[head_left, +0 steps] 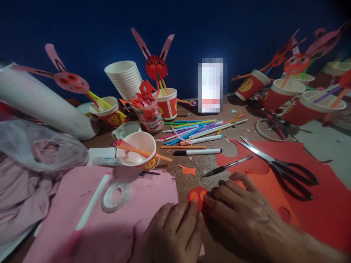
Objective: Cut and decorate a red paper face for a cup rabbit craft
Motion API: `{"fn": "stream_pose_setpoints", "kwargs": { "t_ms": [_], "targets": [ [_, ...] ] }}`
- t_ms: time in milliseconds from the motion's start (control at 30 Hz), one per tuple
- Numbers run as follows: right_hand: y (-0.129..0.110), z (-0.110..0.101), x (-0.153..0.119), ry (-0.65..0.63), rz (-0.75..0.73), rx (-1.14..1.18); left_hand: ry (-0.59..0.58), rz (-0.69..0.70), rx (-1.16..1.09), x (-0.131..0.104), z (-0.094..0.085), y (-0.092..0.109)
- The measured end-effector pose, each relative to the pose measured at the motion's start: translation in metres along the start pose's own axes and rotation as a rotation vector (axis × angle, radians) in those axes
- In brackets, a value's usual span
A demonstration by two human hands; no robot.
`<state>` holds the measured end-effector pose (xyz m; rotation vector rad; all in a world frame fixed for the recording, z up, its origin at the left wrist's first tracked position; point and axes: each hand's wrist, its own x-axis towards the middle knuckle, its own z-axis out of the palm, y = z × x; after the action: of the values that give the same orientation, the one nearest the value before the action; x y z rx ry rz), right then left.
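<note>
A small red paper disc point(197, 190) with two orange ovals lies on the brown table at the lower middle. My left hand point(175, 228) has its fingers bent together over the disc's lower left edge. From the right, my right hand point(238, 208) presses its fingertips on the disc's right side, fingers curled. Both hands hold the disc between them. Beyond it lie an orange paper scrap point(189, 170) and a black pen point(227, 166). Under and beside my right hand is an orange sheet point(274, 193) on red paper point(323, 204).
Scissors point(276, 162) lie open at the right. Pink paper point(95, 208) with a tape roll point(116, 197) covers the left. Straws point(197, 129), a paper cup point(137, 149) and rabbit-faced cups point(167, 102) stand or lie behind. A lit, pixelated rectangle point(210, 84) stands against the blue wall.
</note>
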<state>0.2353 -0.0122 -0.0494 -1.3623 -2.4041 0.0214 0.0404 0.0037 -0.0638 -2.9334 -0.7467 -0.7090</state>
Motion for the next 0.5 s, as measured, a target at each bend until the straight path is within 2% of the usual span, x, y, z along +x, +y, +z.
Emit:
{"fn": "stream_pose_setpoints", "kwargs": {
  "t_ms": [167,367,500],
  "targets": [
    [0.0002,0.0022,-0.0001,-0.007,0.002,-0.006,-0.012,-0.008,-0.014,-0.0023,0.0029,0.0],
    [0.0012,-0.0003,0.0028,0.016,-0.023,0.007,0.052,-0.038,-0.021,-0.0051,0.007,0.0],
    [0.0016,-0.0005,0.0023,0.013,-0.03,-0.005,-0.063,-0.035,-0.009,0.0017,-0.0003,0.0011]
  ]
}}
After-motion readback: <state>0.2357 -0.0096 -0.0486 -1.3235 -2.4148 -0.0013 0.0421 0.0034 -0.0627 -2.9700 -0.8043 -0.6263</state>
